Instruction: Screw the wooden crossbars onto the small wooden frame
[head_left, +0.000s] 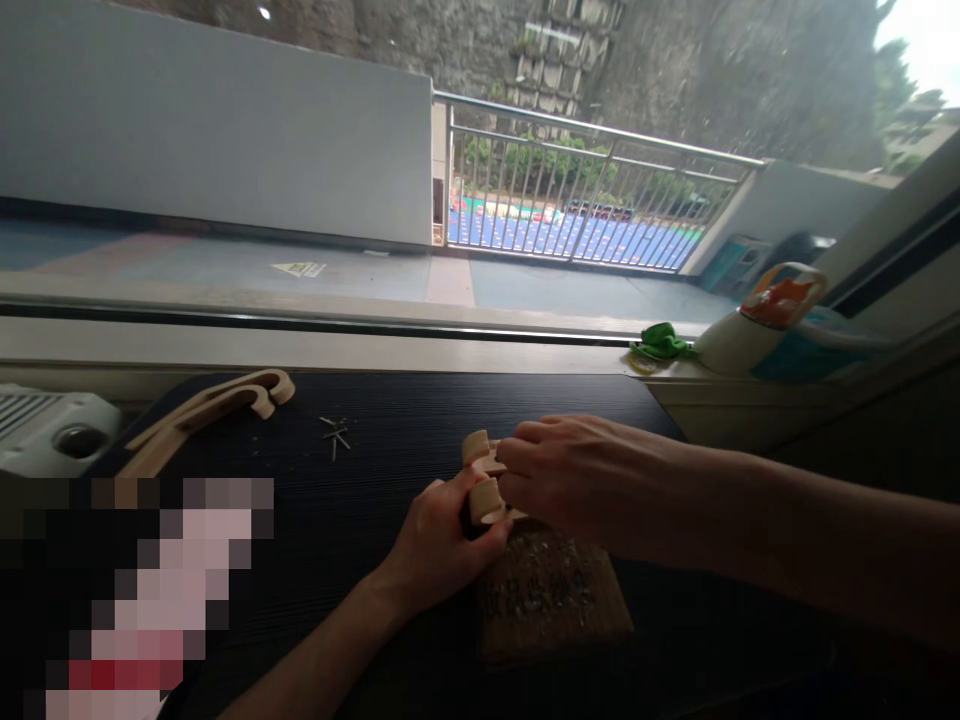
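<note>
Near the middle of the dark table, my left hand (442, 545) is closed around a light wooden piece with rounded, curled ends (486, 498). My right hand (559, 475) comes in from the right, fingers curled down over the same piece; what they pinch is hidden. Just below both hands lies a brown block (555, 610) with dark written characters and a shiny, film-like surface. Further left on the table are several thin metal screws or nails (337, 438). Two more hook-ended wooden pieces (217, 405) rest at the table's far left.
The black table (405, 420) stands against a window sill (315, 350). On the sill at right are a green cloth-like item (661, 342) and a white jug with an orange top (742, 335). A white device (56, 430) sits at left, above a pixelated patch.
</note>
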